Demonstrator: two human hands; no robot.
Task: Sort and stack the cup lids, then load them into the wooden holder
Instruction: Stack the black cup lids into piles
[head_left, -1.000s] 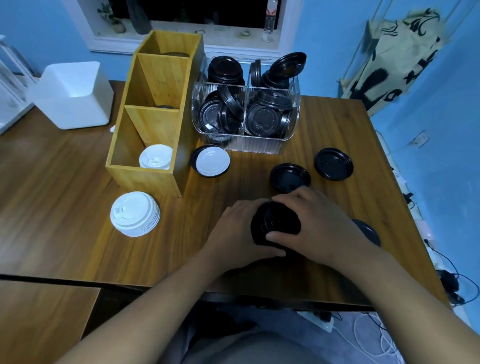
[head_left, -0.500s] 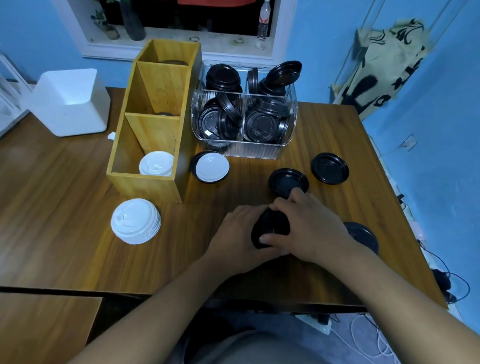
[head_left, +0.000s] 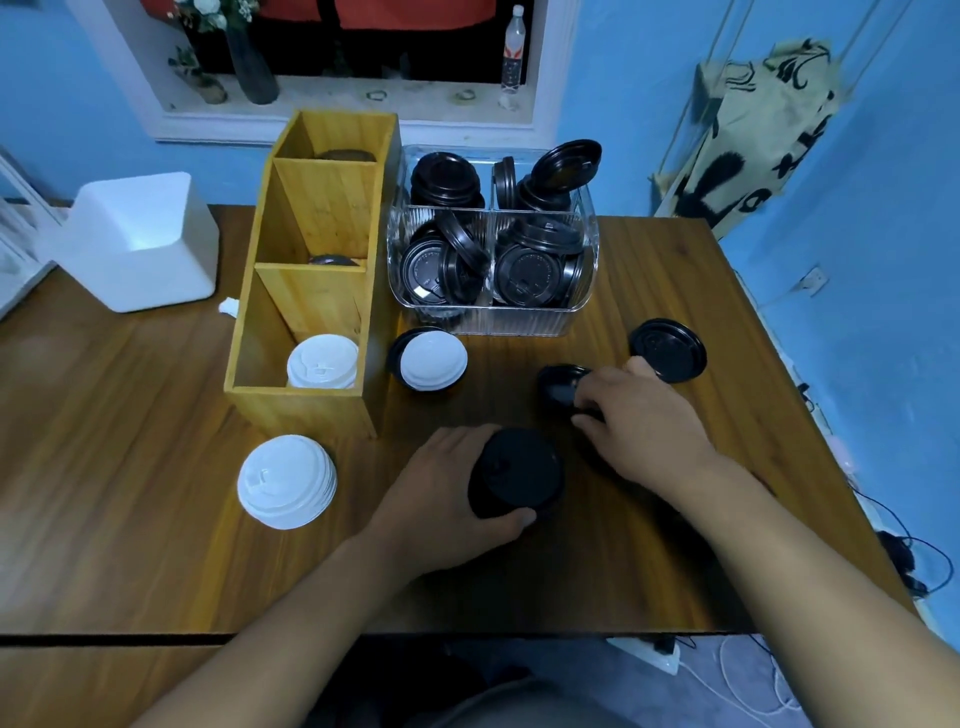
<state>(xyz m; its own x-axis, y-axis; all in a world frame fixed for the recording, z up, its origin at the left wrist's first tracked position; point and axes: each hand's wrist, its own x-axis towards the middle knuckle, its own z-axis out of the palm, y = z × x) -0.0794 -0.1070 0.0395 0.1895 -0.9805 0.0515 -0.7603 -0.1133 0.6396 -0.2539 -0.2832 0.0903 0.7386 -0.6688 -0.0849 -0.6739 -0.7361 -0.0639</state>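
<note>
— What colour is the lid stack (head_left: 517, 480) in the left hand (head_left: 447, 493)?
— Black, all of it. So are the lid (head_left: 558, 387) under the right hand (head_left: 644, 421) and the single lid (head_left: 667, 351) just beyond it.
— And left of the left hand?
— A white stack (head_left: 285, 480), then the honey-yellow wooden holder (head_left: 306, 410) with white lids (head_left: 322, 362) inside. Beyond both hands, a clear ribbed bin (head_left: 493, 317) of black lids (head_left: 530, 270).
— The table (head_left: 130, 415)?
— Brown, streaked with wood grain. Far right of the right hand, a blue wall (head_left: 857, 260) and a beige cloth (head_left: 753, 130) with black markings
</note>
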